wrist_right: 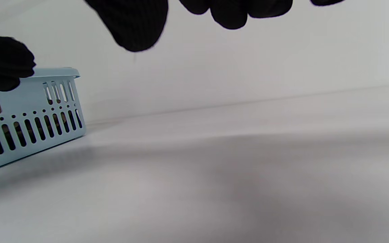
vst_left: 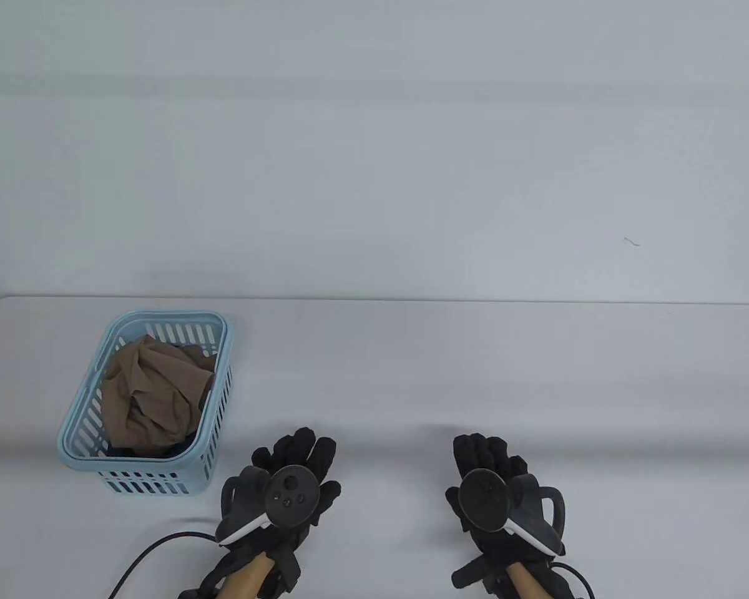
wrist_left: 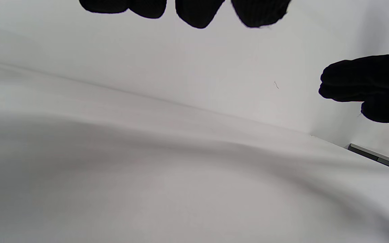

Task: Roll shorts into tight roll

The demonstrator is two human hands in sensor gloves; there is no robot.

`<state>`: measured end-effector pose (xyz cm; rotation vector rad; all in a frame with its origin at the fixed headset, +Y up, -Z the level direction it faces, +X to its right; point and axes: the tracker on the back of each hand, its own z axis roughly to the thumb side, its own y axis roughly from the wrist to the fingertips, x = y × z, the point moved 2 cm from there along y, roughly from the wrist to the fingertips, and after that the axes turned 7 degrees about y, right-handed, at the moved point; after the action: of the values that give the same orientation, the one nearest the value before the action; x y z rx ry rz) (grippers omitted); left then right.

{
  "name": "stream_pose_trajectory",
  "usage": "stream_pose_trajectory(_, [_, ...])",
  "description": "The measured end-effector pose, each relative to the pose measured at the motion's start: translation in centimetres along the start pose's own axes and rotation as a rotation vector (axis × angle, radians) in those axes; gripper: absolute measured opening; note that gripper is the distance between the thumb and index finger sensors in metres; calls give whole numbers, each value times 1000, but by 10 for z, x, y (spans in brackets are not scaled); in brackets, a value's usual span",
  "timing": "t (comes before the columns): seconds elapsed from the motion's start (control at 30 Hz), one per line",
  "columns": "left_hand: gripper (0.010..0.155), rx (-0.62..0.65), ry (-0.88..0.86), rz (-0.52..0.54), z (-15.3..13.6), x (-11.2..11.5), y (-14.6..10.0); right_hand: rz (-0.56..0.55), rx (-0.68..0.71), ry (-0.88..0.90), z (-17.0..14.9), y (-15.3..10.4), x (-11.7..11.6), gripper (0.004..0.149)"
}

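Crumpled tan-brown shorts (vst_left: pixel 153 387) lie bunched inside a light blue slotted basket (vst_left: pixel 84 399) on the left of the white table. My left hand (vst_left: pixel 299 452) hovers palm down near the front edge, just right of the basket, its fingers relaxed and holding nothing. My right hand (vst_left: pixel 484 452) hovers further right in the same pose, also holding nothing. In the left wrist view my left fingertips (wrist_left: pixel 198 13) hang over bare table, and the right hand (wrist_left: pixel 366 87) shows at the right. In the right wrist view my right fingertips (wrist_right: pixel 230 13) hang above the table, with the basket (wrist_right: pixel 29 121) at the left.
A dark garment (vst_left: pixel 175 449) peeks out under the shorts at the basket's front. A black cable (vst_left: pixel 156 549) trails from the left glove toward the front edge. A pale wall (vst_left: pixel 374 156) rises behind the table's far edge.
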<state>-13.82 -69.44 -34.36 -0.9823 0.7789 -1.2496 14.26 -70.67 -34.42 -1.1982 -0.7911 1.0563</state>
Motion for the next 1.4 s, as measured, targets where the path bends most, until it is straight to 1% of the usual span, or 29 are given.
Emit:
stream_pose_trajectory(0.23, [66, 11, -2, -10, 3, 2, -1, -8, -4, 10, -2, -1, 3, 75])
stream_pose_trajectory(0.53, [66, 33, 2, -19, 5, 5, 0, 4, 7, 15, 1, -1, 1, 74])
stream_pose_trajectory(1.4, [66, 43, 9, -38, 8, 8, -4, 30, 20, 30, 6, -3, -1, 72])
